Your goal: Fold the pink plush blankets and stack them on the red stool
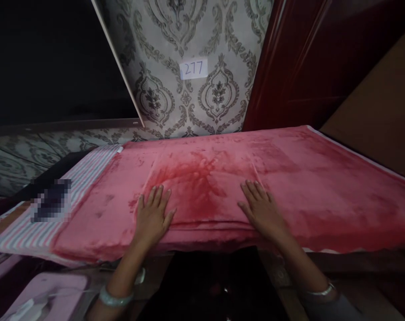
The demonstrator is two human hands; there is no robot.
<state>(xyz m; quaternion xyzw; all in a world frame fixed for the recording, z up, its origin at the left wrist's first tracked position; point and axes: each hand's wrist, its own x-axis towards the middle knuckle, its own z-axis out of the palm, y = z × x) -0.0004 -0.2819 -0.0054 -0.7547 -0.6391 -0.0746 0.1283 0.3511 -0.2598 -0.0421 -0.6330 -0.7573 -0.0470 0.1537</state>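
A large pink-red plush cloth [216, 187] spreads beneath and around both hands, its long axis running from side to side across the person's front. Between the hands, its nap is brushed to a deeper red, and layered folds [209, 225] lie crosswise there, near the thumbs.

The left hand [152, 216] and right hand [262, 207] rest palm down, well apart, with fingers extended and pointing away from the person, thumbs turned inward. Both are flattened and spread on the plush, gripping nothing. The left wrist wears a pale green bangle [116, 298], the right a thin silver bangle [324, 290].

To the left hand's far left, I see a white, pink and blue-grey striped cloth [88, 167], where a pixelated patch hides a dark thing. Beyond the fingertips stands a wall of grey damask wallpaper [219, 93] bearing a white paper label [193, 69] reading 277, between a black flat screen [55, 62] and a glossy dark-red panel [289, 67].
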